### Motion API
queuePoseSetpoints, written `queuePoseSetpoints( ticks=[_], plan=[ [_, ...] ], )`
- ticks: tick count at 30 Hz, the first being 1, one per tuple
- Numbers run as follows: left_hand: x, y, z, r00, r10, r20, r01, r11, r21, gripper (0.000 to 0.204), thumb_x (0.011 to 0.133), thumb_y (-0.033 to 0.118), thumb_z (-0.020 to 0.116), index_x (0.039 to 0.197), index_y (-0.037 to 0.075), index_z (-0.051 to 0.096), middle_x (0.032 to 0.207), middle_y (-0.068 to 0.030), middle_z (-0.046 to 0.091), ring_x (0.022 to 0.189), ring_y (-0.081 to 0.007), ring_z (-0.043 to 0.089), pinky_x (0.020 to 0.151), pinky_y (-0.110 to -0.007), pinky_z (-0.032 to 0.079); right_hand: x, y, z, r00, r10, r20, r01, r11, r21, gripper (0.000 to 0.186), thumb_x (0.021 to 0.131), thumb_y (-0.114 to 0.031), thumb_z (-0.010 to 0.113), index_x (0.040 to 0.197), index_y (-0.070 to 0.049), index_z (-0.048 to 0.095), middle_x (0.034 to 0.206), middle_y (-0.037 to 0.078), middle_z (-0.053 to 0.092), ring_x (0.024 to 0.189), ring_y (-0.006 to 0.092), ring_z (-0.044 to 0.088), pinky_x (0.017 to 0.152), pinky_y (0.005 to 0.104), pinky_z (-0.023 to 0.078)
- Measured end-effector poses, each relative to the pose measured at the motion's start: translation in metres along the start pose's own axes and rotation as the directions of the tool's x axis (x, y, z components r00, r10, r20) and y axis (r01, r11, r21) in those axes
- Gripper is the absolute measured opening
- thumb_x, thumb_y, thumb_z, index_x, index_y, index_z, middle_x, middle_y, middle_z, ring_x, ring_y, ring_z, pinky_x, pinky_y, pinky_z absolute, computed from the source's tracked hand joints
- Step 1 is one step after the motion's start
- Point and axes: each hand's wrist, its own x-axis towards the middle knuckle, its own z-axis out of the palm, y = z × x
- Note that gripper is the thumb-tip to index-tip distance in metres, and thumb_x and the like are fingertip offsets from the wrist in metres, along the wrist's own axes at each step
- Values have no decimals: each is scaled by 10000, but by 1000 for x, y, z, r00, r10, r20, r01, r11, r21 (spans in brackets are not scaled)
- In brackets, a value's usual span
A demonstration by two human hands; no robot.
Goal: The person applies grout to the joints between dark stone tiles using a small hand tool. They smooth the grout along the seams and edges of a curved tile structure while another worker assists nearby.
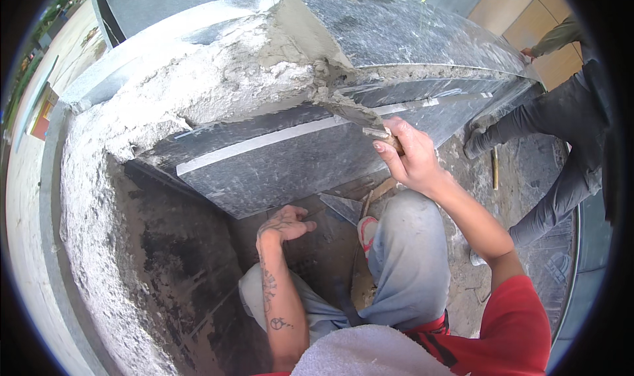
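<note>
My right hand (415, 157) is closed around the short handle of a trowel (358, 114). Its mortar-smeared blade points up and left, against the joint under the dark stone top slab (403, 29). Wet grey mortar (310, 39) covers the corner beside that slab and clings around the blade tip. Below the joint stands a dark stone panel (284, 165) with a pale strip (257, 138) running along it. My left hand (285, 224) hangs near the panel's lower edge, beyond my knee, holding nothing, its thumb apart from loosely bent fingers.
Rough white-crusted masonry (86, 224) rises at the left. A triangular stone offcut (341, 207) and a wood piece (383, 189) lie by my foot. Another person in grey trousers (538, 118) stands at the right, one hand near the slab's far end. A stick (494, 168) lies near them.
</note>
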Motion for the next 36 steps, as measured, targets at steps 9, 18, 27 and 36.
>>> queuePoseSetpoints(
  ticks=[9, 18, 27, 36],
  plan=[
    [-5, -8, -2, 1000, 1, -7, -1, 998, -60, 672, 814, 403, 702, 1394, 104, 538, 1383, -88, 579, 1308, -239, 515, 1104, -341, 377, 27, 25, 28, 993, 18, -116, -23, 999, -42, 249, 944, -134, 612, 1119, 13, 513, 860, 209, 598, 785, 422, 599, 674, 448, 488],
    [23, -29, 9, 996, 84, -19, -84, 996, 5, 665, 818, 405, 705, 1385, 96, 545, 1389, -93, 574, 1309, -241, 515, 1099, -340, 383, 7, 68, 15, 971, 165, -175, -162, 986, 32, 199, 1018, -196, 512, 1010, -4, 460, 669, 89, 546, 561, 215, 542, 548, 344, 441],
    [-6, 7, -6, 999, -28, 35, 28, 1000, -6, 685, 824, 417, 693, 1404, 95, 521, 1415, -92, 546, 1330, -246, 490, 1114, -347, 371, -28, 31, -15, 995, 29, 93, -27, 999, -21, 226, 973, -156, 567, 1110, 12, 505, 850, 189, 624, 772, 404, 632, 691, 426, 504],
    [-9, 4, -3, 999, -51, 0, 51, 999, -11, 688, 821, 447, 681, 1411, 132, 520, 1436, -67, 529, 1349, -229, 468, 1129, -345, 351, 37, 0, 21, 982, 162, 93, -175, 972, 155, 257, 971, -128, 553, 1152, -1, 421, 913, 274, 608, 886, 466, 600, 724, 485, 468]
  ],
)
